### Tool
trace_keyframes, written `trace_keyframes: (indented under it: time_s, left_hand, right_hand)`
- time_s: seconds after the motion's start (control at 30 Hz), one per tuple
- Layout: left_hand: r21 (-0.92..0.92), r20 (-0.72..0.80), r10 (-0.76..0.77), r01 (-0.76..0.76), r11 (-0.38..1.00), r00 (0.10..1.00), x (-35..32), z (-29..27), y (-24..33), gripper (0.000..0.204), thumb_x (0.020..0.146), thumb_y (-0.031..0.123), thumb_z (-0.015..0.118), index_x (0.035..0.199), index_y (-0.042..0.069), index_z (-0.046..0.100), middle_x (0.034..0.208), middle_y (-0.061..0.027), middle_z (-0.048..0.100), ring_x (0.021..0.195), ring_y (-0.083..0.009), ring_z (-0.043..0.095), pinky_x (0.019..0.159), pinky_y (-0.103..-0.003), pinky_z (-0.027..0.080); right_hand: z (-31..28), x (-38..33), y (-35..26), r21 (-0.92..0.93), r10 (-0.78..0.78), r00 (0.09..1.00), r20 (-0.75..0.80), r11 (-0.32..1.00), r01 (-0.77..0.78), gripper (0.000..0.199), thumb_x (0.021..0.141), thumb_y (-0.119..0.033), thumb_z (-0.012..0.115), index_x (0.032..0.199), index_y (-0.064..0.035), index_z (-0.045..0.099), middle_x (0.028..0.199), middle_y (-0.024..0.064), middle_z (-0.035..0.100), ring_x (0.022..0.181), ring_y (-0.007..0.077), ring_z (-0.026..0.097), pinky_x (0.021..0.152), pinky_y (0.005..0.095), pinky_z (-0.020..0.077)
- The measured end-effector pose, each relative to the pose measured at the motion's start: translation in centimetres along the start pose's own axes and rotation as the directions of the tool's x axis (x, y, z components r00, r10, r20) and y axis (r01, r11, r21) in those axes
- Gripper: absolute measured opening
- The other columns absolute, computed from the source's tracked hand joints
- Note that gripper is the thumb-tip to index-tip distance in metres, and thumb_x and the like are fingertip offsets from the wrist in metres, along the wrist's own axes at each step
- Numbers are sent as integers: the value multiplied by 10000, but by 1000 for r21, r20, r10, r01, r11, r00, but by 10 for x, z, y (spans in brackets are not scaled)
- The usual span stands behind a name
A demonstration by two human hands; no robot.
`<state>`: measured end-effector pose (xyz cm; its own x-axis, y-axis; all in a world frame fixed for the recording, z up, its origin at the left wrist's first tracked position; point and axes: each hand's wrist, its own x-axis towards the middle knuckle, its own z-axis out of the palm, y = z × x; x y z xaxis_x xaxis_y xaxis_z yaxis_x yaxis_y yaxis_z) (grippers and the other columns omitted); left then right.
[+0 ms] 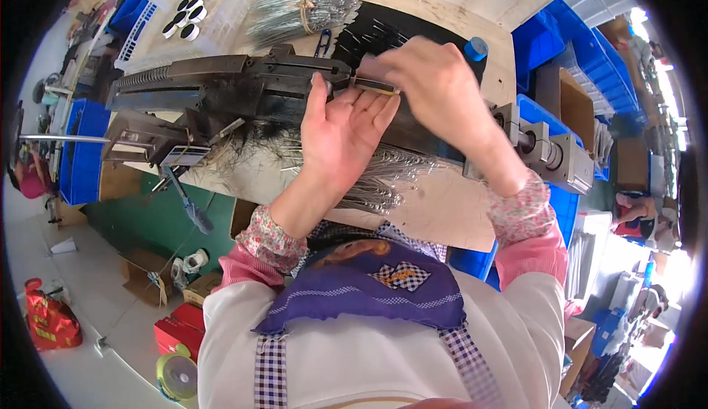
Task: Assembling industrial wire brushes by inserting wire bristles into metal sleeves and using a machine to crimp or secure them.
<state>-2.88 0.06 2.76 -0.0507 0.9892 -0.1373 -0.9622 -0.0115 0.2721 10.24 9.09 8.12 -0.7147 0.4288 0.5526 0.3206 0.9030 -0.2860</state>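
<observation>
My left hand [343,132] lies palm up against the front of a long dark metal bench machine [243,77], its fingers stretched under a short bar [376,84] at the machine's right end. The thumb points up beside the machine body. Just right of that bar is my right hand [439,88], slightly blurred, with its fingers curled together; whatever they hold is hidden. Behind it, thin dark wire pieces [369,33] lie on a black mat [413,22]. A bundle of thin silvery wires [391,180] spreads on the table below my left hand.
A tied bundle of wires [306,11] and a clear plastic basket [221,29] with several white-and-black spools [190,31] stand at the back. A blue cap [476,48] sits at the mat's right edge. A metal cylinder fitting [546,147] and blue bins [538,40] are at right.
</observation>
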Motion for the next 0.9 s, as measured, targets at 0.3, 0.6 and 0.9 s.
trace_keyframes:
  time_s: [0.3,0.6,0.9]
  left_hand:
    - [16,-20,44,-43,999,999,-11,-1,0,676,984,512,355,1198,-126,424,1249,-222,484,1230,-306,450,1101,-402,328]
    - [226,-134,51,-20,974,990,-5,6,4,409,992,350,444,1079,-39,538,1099,-139,584,1106,-259,534,1045,-392,393]
    - [273,-408,-43,167,947,912,-31,-20,-54,402,936,219,575,1250,-22,505,1310,-158,500,1255,-280,454,1099,-413,337]
  right_hand:
    - [3,-11,-28,-261,42,985,165,965,3,164,696,-43,606,850,1,573,659,105,619,612,255,666,486,337,515]
    - [4,-19,-17,-245,82,971,225,969,-25,230,781,-21,571,996,9,497,718,158,590,687,341,636,576,424,497]
    - [27,-178,-26,-3,401,775,489,889,-458,203,812,-40,592,1007,-77,547,846,131,633,795,330,637,674,420,511]
